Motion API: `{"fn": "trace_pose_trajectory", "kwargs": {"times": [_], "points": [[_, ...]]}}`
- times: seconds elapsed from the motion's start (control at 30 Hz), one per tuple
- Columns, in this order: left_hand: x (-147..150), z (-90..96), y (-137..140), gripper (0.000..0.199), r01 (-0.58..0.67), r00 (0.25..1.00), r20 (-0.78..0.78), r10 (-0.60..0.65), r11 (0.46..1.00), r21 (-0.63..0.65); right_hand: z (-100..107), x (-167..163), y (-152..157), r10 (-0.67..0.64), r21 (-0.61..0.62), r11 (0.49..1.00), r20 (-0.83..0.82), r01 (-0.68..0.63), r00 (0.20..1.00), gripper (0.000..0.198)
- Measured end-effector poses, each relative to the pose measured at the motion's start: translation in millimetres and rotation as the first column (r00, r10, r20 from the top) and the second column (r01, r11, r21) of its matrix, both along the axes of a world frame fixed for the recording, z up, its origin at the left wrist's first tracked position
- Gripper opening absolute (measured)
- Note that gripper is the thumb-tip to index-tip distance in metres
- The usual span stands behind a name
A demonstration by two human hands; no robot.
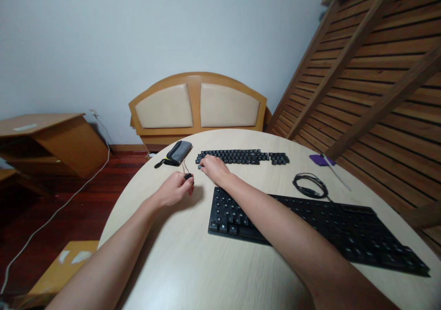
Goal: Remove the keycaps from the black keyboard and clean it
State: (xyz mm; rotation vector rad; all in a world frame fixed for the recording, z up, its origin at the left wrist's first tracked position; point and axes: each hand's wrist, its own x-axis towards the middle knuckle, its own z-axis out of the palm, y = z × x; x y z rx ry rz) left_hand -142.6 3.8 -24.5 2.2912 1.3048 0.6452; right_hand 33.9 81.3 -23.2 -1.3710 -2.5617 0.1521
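Round pale table [198, 268]: the work surface, bearing all items handled. Left hand [175, 188]: held just above the near-left part of the table, fingers curled in, thumb and forefinger pinching a small black item [188, 177] too small to identify; thin pale strands show just beyond it, near the pouch. Right hand [214, 168]: reaches over the keyboard to the left end of the loose keycaps [234, 157], fingers bent downward at the nearest caps; whether they pinch one, cannot tell. The keycaps, black with pale legends, lie in close rows across the far part of the table, a separate small cluster [279, 158] sitting at their right end. Black keyboard [358, 231]: lies aslant on the near right, partly hidden beneath the right forearm; its left portion shows bare key positions, with several caps seated along the near left edge. Coiled black cable [309, 192]: rests beyond the keyboard. Purple cloth [319, 160]: at the far right rim, a slender pale stick [339, 174] lying partly against it. Grey pouch [182, 152]: black-edged, with yellow trim and a dark strap, at the far left. Surroundings: headboard [195, 98] with two cream panels, slatted wooden frame [365, 80] leaning right, wooden desk [76, 144] left.
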Motion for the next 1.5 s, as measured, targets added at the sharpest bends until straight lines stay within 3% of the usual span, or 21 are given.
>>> {"fn": "trace_pose_trajectory", "kwargs": {"times": [0.63, 0.93, 1.07, 1.2, 1.37, 1.5], "points": [[9, 3.9, -5, 0.048, -0.005, 0.999, -0.032, 0.005, 1.000, -0.005, -14, -13, 3, -0.039, 0.036, 0.999, -0.007, 0.039, 0.999, 0.030], [15, 1.2, -8, 0.048, 0.013, 1.000, -0.021, -0.013, 1.000, 0.006, -1, -14, -7, -0.070, 0.038, 0.997, -0.020, 0.071, 0.997, 0.028], [21, 5.1, -13, 0.049, 0.022, 1.000, -0.003, -0.022, 1.000, 0.009, 13, 10, -22, -0.060, 0.029, 0.998, -0.043, 0.062, 0.997, 0.031], [39, 11.2, -27, 0.051, -0.010, 1.000, -0.018, 0.011, 0.999, 0.039, 19, 55, -56, 0.001, 0.001, 1.000, -0.117, -0.001, 0.993, 0.027], [66, 12.0, -43, 0.046, -0.028, 0.986, -0.158, 0.046, 0.993, 0.116, 16, 105, -109, 0.103, -0.066, 0.989, -0.316, -0.130, 0.943, 0.013], [80, 8.4, -50, 0.043, -0.032, 0.963, -0.258, 0.081, 0.982, 0.187, 4, 122, -135, 0.127, -0.085, 0.980, -0.418, -0.178, 0.899, 0.012]]}}
